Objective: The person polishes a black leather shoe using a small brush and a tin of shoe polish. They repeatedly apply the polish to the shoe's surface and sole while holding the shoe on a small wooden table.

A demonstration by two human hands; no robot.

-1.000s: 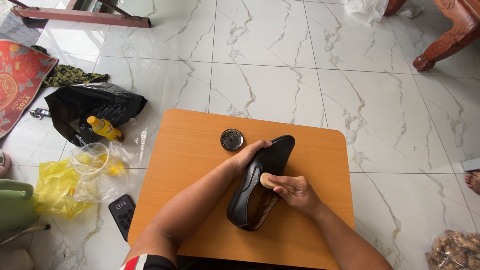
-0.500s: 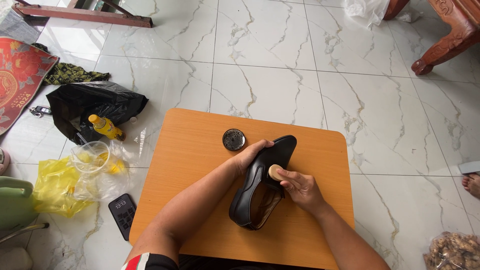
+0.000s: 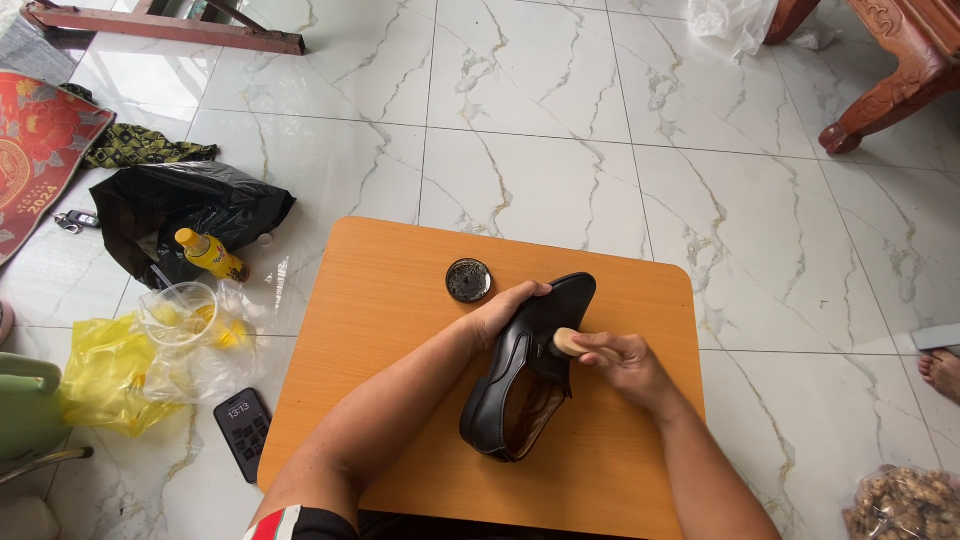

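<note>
A black leather slip-on shoe (image 3: 520, 385) lies on its side on a small orange wooden table (image 3: 380, 300). My left hand (image 3: 500, 312) grips the shoe near its toe end and steadies it. My right hand (image 3: 620, 362) is closed on a small wooden-handled brush (image 3: 566, 343), whose head presses against the shoe's upper. A round open tin of dark polish (image 3: 468, 280) sits on the table just left of the shoe's toe.
On the tiled floor to the left lie a black remote (image 3: 243, 432), a yellow plastic bag (image 3: 90, 370), a clear plastic cup (image 3: 180, 315), a yellow bottle (image 3: 210, 255) and a black bag (image 3: 190, 205). Another person's foot (image 3: 940, 372) shows at the right edge. A carved wooden chair leg (image 3: 880, 95) stands at upper right.
My right hand has moved the brush up along the shoe's side toward the toe. My left hand and the shoe have stayed where they were.
</note>
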